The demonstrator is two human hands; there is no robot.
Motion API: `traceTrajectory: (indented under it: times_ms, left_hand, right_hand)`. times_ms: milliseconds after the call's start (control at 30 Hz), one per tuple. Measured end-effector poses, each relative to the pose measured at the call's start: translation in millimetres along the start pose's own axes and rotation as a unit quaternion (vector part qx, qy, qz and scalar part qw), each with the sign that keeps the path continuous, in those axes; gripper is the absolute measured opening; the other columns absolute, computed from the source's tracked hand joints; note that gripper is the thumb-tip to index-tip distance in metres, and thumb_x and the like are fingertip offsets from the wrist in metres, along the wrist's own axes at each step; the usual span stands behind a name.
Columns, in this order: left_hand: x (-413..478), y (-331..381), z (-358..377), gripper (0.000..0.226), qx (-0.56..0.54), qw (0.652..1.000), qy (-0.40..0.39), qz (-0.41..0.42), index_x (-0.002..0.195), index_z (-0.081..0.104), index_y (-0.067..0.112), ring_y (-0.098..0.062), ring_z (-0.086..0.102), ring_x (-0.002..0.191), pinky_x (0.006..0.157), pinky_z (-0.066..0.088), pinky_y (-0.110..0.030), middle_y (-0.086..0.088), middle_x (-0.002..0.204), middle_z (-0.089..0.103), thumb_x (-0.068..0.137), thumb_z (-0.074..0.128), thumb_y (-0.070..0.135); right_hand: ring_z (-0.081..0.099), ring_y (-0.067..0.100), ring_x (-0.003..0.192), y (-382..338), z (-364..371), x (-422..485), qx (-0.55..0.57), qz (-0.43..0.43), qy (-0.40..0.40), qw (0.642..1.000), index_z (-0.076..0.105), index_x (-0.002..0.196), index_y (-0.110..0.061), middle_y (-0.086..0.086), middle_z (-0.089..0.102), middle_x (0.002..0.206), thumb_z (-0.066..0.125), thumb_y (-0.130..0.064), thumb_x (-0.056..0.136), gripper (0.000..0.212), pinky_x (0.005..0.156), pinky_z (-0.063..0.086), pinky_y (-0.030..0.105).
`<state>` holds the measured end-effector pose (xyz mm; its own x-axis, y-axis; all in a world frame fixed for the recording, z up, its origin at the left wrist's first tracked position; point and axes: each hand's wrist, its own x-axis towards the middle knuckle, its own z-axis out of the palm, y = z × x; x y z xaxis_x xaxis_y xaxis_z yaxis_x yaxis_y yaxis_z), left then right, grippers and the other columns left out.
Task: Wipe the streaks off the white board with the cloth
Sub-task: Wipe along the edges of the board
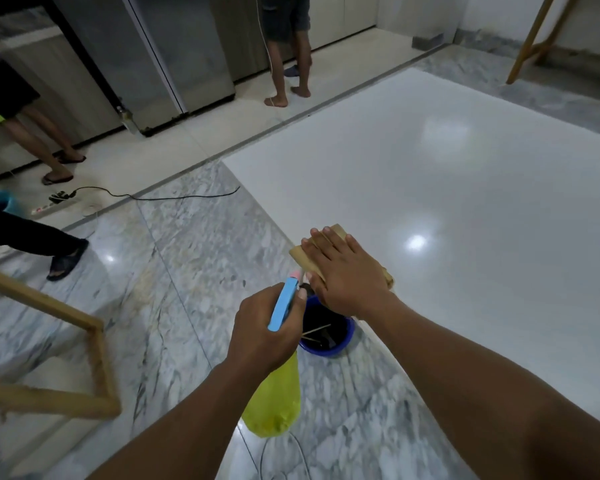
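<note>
A large glossy white board (447, 188) lies flat on the marble floor, filling the right half of the view. My right hand (343, 271) presses flat, fingers spread, on a folded tan cloth (302, 258) at the board's near left edge. My left hand (267, 327) grips a spray bottle with a blue trigger head (284, 303) and a yellow-green body (274, 403), held just left of the cloth with its nozzle pointing away from me. No streaks stand out on the board from here.
A blue bucket (340, 341) with dark contents sits on the floor beside the board's edge, under my hands. A wooden frame (90, 341) lies at left. A black cable (174, 196) and a power strip (54, 202) run across the floor. Three people's legs stand at the back and left.
</note>
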<state>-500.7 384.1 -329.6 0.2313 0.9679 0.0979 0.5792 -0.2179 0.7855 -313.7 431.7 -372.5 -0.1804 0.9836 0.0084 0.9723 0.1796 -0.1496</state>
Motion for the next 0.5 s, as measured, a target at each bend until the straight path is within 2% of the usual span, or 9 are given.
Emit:
traceTrajectory:
  times_ms: [100, 200, 333, 500]
  left_hand:
    - [-27, 2, 5, 0.032, -0.007, 1.0, -0.011, -0.007, 0.073, 0.063, 0.017, -0.011, 0.044, 0.049, 0.049, 0.035, -0.021, 0.006, 0.053, 0.05, 0.103, 0.065, 0.026]
    - [-54, 9, 12, 0.038, -0.01, 1.0, -0.025, -0.012, 0.066, 0.055, 0.024, -0.011, 0.041, 0.048, 0.049, 0.034, -0.021, 0.007, 0.052, 0.048, 0.103, 0.065, 0.026]
    - [-93, 19, 25, 0.036, -0.003, 0.999, -0.03, -0.01, 0.071, 0.06, 0.017, -0.012, 0.041, 0.048, 0.049, 0.032, -0.024, -0.002, 0.056, 0.053, 0.103, 0.063, 0.033]
    - [-149, 39, 46, 0.035, 0.015, 0.999, -0.047, 0.003, 0.071, 0.058, 0.017, -0.013, 0.041, 0.048, 0.049, 0.032, -0.024, 0.005, 0.054, 0.048, 0.104, 0.064, 0.029]
  right_hand:
    - [-0.002, 0.018, 0.154, 1, -1, -33, 0.006, 0.006, -0.001, 1.0, 0.008, 0.159, -0.026, -0.002, 0.004, 0.168, 0.017, -0.049, 0.099, 0.065, 0.124, 0.006, 0.046]
    - [-0.004, 0.018, 0.154, 3, -3, -63, 0.003, 0.013, -0.008, 1.0, 0.006, 0.159, -0.025, -0.002, 0.003, 0.168, 0.014, -0.05, 0.098, 0.067, 0.124, 0.007, 0.046]
    - [-0.003, 0.018, 0.154, 5, -1, -112, -0.003, 0.017, -0.008, 1.0, 0.006, 0.159, -0.024, -0.001, 0.003, 0.168, 0.017, -0.049, 0.099, 0.066, 0.124, 0.007, 0.046]
    - [-0.003, 0.018, 0.154, 13, 0, -181, -0.005, 0.017, -0.007, 1.0, 0.006, 0.159, -0.025, -0.001, 0.003, 0.168, 0.016, -0.049, 0.1, 0.065, 0.124, 0.007, 0.045]
